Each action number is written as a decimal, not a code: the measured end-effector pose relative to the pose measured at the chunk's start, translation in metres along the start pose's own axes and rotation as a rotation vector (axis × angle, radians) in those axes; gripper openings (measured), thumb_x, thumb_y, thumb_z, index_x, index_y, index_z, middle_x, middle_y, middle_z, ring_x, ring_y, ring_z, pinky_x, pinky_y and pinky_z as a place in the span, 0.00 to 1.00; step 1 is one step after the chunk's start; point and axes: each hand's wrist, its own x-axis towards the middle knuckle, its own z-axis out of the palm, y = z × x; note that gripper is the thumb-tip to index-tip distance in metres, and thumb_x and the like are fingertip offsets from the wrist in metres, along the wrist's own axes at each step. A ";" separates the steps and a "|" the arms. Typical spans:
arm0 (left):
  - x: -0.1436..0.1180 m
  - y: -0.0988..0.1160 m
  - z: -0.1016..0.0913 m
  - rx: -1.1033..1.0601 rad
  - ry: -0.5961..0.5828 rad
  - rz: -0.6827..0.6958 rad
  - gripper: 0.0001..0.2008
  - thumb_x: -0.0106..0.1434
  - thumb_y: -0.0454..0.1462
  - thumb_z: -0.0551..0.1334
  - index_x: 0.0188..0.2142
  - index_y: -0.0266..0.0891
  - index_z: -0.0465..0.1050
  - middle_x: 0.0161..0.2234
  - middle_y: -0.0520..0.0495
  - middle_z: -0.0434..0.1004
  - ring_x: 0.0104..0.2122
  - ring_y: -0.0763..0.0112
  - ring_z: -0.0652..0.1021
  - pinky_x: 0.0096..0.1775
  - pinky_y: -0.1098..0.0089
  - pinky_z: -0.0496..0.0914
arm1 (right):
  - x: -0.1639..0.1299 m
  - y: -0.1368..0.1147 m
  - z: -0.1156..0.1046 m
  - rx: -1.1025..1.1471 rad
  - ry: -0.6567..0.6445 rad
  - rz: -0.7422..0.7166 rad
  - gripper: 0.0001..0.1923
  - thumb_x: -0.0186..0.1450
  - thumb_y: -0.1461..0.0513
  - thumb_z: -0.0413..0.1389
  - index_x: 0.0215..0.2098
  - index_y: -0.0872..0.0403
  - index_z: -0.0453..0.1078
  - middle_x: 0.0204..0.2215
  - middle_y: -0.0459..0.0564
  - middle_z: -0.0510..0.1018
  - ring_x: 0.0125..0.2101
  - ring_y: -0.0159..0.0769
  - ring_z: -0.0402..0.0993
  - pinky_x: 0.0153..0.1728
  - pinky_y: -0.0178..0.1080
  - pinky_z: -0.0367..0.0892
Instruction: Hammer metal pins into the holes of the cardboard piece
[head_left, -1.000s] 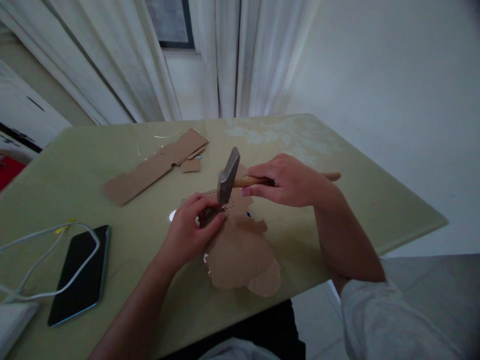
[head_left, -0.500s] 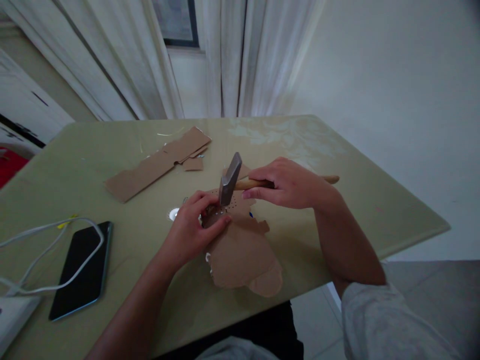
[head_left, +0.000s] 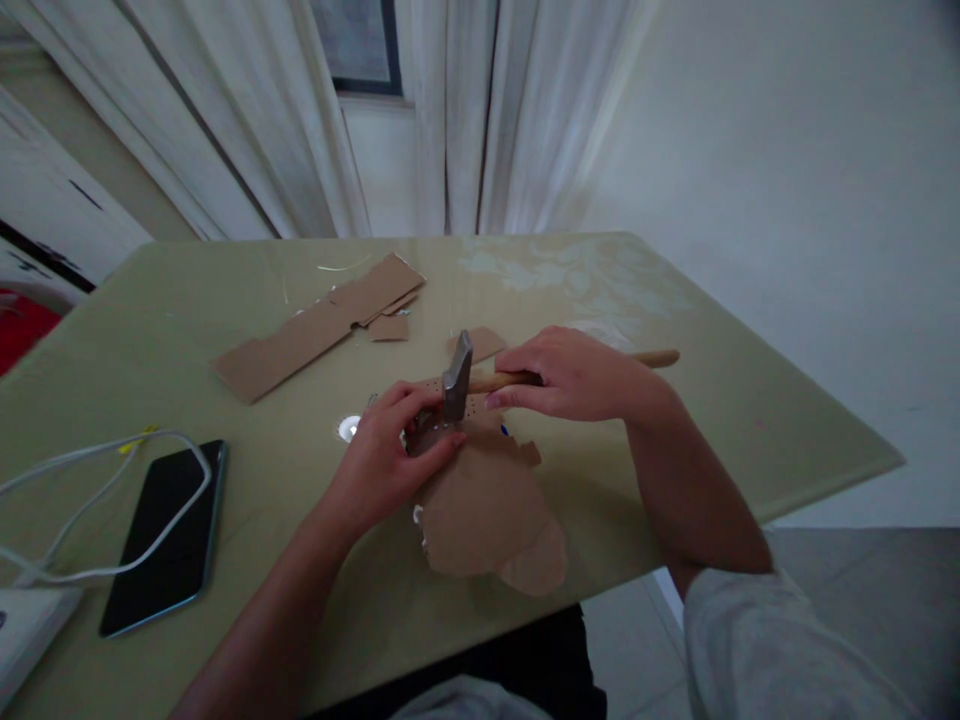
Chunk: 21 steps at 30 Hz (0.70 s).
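My right hand grips the wooden handle of a hammer, whose grey metal head is down against a brown cardboard cutout on the green table. My left hand pinches something small right under the hammer head, on the cardboard's dotted upper part; what it pinches is hidden by the fingers.
A black phone lies at the left with a white cable looped over it. Cardboard strips lie at the back middle. A small white round thing sits just left of my left hand. White curtains hang behind the table.
The hammer head has come down from above my left fingers to the cardboard. My left hand has stayed in place.
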 end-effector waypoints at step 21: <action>0.003 -0.034 -0.039 0.192 0.361 -0.372 0.17 0.70 0.50 0.66 0.50 0.45 0.85 0.26 0.53 0.73 0.23 0.66 0.68 0.30 0.65 0.63 | 0.027 0.019 0.024 1.055 1.058 -0.101 0.25 0.71 0.41 0.68 0.34 0.47 0.66 0.20 0.36 0.62 0.17 0.27 0.53 0.15 0.35 0.47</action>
